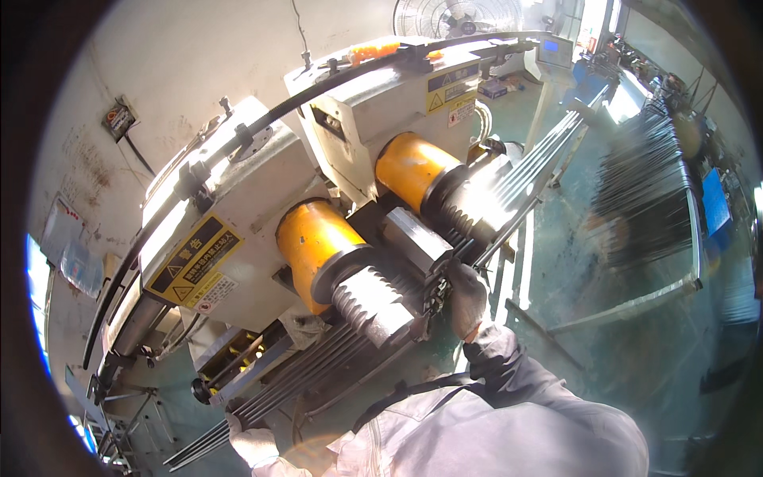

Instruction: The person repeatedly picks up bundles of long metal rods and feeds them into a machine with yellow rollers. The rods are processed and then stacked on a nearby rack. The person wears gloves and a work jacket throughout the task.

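A bundle of long, thin metal rods point(318, 359) runs across the front of a machine, below its ribbed steel rollers. My left hand point(250, 444), in a pale glove, is closed around the rods near their lower left end. My right hand point(467, 296), in a glove darkened at the fingers, is curled by the front end of a steel block point(415, 241). Beside its fingertips is a dark chain-like part point(436, 292); what these fingers grip is hidden. Two orange cylinders point(318, 246) with ribbed steel rollers point(372, 306) stick out on either side of the block.
The machine's pale housing point(262, 191) carries yellow warning labels. A curved black hose point(310, 94) passes over it. To the right, a metal rack point(636, 310) bears many thin rods point(644, 191). A control box point(554, 52) on a post and a large fan point(457, 17) stand behind.
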`<state>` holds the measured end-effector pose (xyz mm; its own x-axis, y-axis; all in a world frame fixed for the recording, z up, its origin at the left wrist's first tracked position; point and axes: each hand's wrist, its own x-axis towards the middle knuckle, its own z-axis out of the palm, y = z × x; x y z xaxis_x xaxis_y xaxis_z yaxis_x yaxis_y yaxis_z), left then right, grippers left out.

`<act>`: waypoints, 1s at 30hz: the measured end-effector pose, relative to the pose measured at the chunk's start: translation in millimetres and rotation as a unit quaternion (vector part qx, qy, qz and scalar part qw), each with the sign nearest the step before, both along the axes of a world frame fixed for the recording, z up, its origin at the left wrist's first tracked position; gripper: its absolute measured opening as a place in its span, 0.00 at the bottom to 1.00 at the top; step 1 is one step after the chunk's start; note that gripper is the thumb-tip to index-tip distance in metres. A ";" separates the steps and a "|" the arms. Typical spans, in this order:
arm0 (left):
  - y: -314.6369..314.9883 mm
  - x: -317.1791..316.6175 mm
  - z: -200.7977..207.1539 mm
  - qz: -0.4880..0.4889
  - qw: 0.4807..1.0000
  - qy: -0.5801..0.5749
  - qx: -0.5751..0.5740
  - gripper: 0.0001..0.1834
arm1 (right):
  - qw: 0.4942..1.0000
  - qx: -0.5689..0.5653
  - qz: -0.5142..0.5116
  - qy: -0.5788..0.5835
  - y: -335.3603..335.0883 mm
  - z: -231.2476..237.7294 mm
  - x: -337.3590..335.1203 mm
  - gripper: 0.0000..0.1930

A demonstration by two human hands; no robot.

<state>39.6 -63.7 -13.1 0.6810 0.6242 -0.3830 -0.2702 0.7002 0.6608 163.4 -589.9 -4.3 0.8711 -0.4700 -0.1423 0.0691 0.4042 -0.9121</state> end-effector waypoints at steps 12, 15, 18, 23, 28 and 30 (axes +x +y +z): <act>-98.2 12.2 28.0 -0.086 0.992 0.065 -0.071 0.20 | 0.971 -0.232 0.002 0.055 -15.8 -58.8 -43.2 0.29; -100.4 10.5 27.8 -0.074 0.988 0.017 -0.138 0.19 | 0.867 -0.495 0.046 -0.012 -24.9 -76.3 -54.5 0.27; -73.5 1.0 25.9 -0.020 0.992 -0.052 -0.116 0.21 | 0.816 -0.560 0.132 -0.053 -44.0 -105.9 -74.9 0.21; 52.3 -37.5 28.7 0.055 0.990 -0.073 -0.110 0.21 | 0.953 -0.190 0.082 0.223 -54.6 -181.5 -127.1 0.15; 219.2 -90.4 15.8 0.119 0.990 -0.071 -0.035 0.21 | 0.964 -0.067 0.048 0.252 -23.5 -221.2 -199.1 0.23; 286.5 -116.3 13.7 0.111 0.986 -0.126 -0.010 0.15 | 0.951 -0.090 0.039 0.293 0.8 -231.9 -222.2 0.18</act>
